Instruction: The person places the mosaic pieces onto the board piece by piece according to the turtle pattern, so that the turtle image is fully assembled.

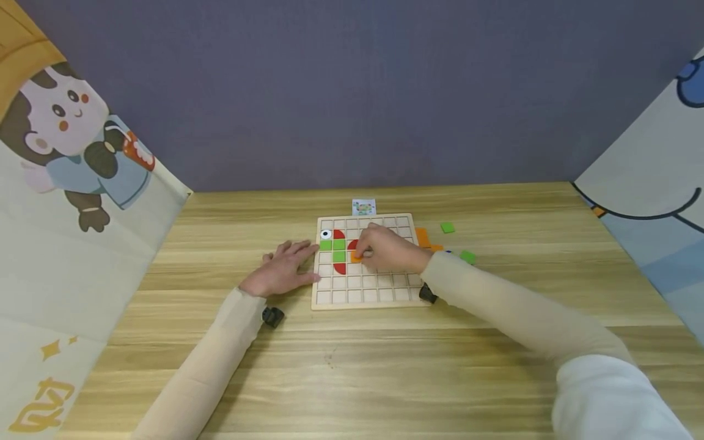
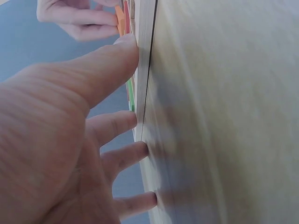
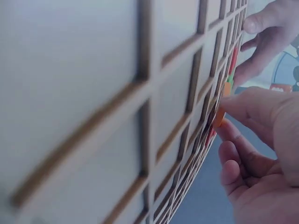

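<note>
A wooden grid board (image 1: pixel 368 297) lies on the table, with green squares (image 1: pixel 339 250), red curved pieces (image 1: pixel 340 268) and a round eye piece (image 1: pixel 326 234) in cells at its left. Between thumb and fingers, my right hand (image 1: pixel 392 249) pinches an orange tile (image 3: pixel 224 105) at a cell beside the green squares. The tile appears slightly tilted in the right wrist view. My left hand (image 1: pixel 283 267) rests at the board's left edge, fingers spread, thumb and index fingertip touching the frame. Some cells under the right hand are hidden.
A small picture card (image 1: pixel 363 207) lies against the board's far edge. To the right are loose orange pieces (image 1: pixel 422 237) and green tiles (image 1: pixel 448 227), partly behind the right forearm. A dark partition (image 1: pixel 374 98) stands behind the table (image 1: pixel 352 366).
</note>
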Motion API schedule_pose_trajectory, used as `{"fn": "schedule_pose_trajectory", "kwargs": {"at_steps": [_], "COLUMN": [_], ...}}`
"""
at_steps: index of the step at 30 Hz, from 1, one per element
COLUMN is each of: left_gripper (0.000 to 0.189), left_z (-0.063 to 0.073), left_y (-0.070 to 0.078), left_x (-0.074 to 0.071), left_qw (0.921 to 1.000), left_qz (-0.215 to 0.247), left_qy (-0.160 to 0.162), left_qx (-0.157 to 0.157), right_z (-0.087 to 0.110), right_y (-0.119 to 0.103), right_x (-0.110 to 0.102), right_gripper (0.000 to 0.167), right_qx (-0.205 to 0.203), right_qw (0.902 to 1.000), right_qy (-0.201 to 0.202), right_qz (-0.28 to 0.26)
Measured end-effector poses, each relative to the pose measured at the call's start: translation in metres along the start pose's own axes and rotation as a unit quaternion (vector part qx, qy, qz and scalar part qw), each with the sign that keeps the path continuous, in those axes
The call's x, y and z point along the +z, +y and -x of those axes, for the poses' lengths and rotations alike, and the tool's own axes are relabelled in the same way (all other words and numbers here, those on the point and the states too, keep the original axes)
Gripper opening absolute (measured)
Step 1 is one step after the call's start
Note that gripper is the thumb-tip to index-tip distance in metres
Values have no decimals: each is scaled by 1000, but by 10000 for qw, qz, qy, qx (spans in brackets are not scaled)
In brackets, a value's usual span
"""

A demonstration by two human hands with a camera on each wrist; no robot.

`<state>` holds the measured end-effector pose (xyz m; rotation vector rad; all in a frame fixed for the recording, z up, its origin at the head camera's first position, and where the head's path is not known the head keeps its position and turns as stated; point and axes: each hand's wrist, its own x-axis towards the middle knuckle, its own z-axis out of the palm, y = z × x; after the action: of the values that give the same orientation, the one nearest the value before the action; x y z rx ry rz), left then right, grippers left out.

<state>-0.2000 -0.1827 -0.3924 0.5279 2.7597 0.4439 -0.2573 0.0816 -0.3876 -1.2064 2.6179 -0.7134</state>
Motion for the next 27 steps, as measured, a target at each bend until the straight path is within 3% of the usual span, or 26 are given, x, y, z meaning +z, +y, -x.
{"fn": "schedule_pose_trajectory", "kwargs": {"at_steps": [10, 20, 27], "left_gripper": [76, 75, 75], "left_z": [0, 1, 1], "left_y": [-1, -3, -2], "left_x": [1, 2, 1], "left_qw": [10000, 10000, 10000], "left_qz": [7, 14, 69], "left_qy": [7, -7, 20], "left_qx": [-23, -57, 37], "right_z": [-8, 2, 24], "right_y": [-11, -5, 31], "right_x": [4, -1, -33], "right_gripper": [10, 13, 15], "right_qx": [209, -79, 663], "right_qw": [9998, 9999, 9966], "right_qy": [32, -15, 486], "right_qz": [33, 147, -29]}}
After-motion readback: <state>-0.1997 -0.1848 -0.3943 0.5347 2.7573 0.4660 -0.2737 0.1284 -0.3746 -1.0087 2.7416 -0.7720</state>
